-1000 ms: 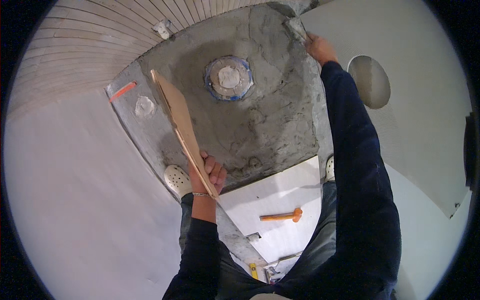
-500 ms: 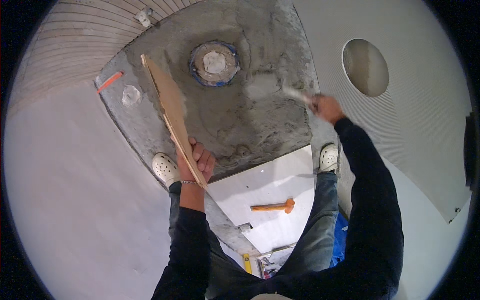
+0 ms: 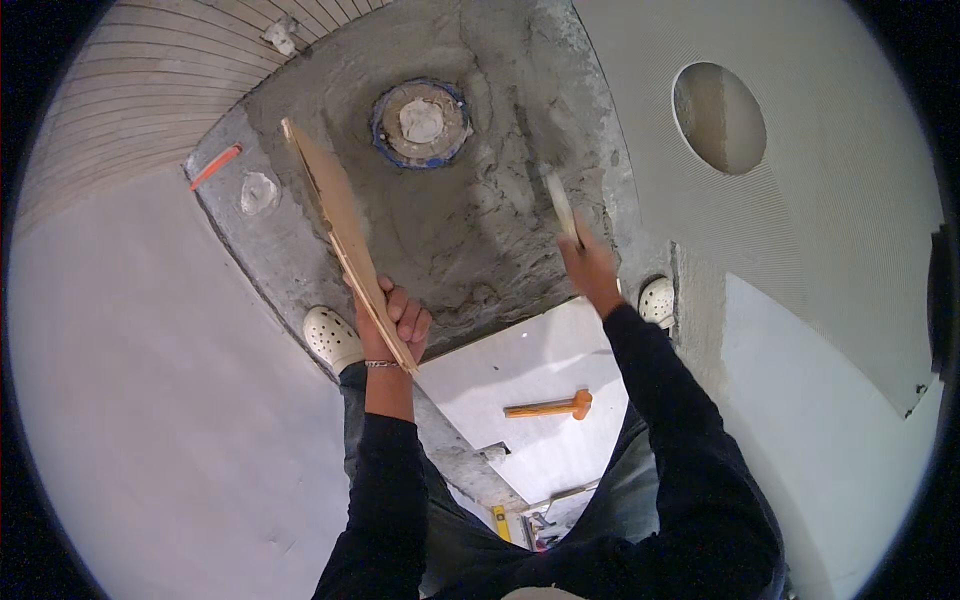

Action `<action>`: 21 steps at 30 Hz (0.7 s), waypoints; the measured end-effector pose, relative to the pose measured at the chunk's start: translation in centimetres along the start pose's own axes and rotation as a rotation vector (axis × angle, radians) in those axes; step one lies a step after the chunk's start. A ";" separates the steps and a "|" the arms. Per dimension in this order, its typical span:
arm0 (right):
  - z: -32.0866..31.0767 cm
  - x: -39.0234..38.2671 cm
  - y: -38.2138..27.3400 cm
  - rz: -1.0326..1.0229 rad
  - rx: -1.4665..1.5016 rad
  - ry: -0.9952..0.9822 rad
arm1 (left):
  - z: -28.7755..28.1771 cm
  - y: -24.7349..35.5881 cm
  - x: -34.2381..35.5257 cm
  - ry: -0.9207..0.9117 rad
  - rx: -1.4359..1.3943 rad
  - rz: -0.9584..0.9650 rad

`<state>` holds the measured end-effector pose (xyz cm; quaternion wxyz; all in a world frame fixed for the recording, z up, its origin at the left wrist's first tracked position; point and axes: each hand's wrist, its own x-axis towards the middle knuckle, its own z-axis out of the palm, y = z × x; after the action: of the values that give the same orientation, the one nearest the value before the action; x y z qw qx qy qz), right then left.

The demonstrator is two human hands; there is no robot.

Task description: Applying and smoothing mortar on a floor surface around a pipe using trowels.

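My left hand [image 3: 402, 312] is closed around the near end of a light brown board [image 3: 340, 205], which stands tilted on its long edge above the grey floor. Its far end points away from me. On the right, my right hand [image 3: 592, 270] grips the pale handle of what looks like a trowel [image 3: 560, 203]. The trowel's blade is smeared by motion and hard to make out over the wet grey mortar [image 3: 440, 240]. Beyond both hands, a round drain opening [image 3: 421, 120] with a blue rim sits in the mortar, its middle covered by something whitish.
An orange-headed mallet [image 3: 575, 405] lies on a white tile [image 3: 530, 370] between my legs. An orange strip [image 3: 215, 167] rests at the left edge. The ribbed tile [image 3: 830, 230] on the right has a round hole. Pale clogs [image 3: 331, 337] are on my feet.
My right hand has swung left and closer to me with the trowel, whose handle now points more steeply away. The left hand and the board have barely moved.
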<state>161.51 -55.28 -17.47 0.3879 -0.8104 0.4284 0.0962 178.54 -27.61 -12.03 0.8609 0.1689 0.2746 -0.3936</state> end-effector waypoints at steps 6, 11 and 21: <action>-2.1 15.0 -6.0 -0.071 -0.297 -0.121 | -0.6 -0.2 0.5 -0.080 -0.019 0.009; -3.7 15.0 0.1 0.103 -0.207 -0.008 | 0.6 -0.9 1.2 -0.076 -0.044 -0.019; 10.0 5.8 -8.6 0.637 1.803 0.117 | 0.5 2.1 -0.4 -0.029 -0.054 0.048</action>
<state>173.46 -48.89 -22.43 0.7993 -0.0559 0.5605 -0.2094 180.13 -26.33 -11.19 0.8783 0.1465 0.2682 -0.3677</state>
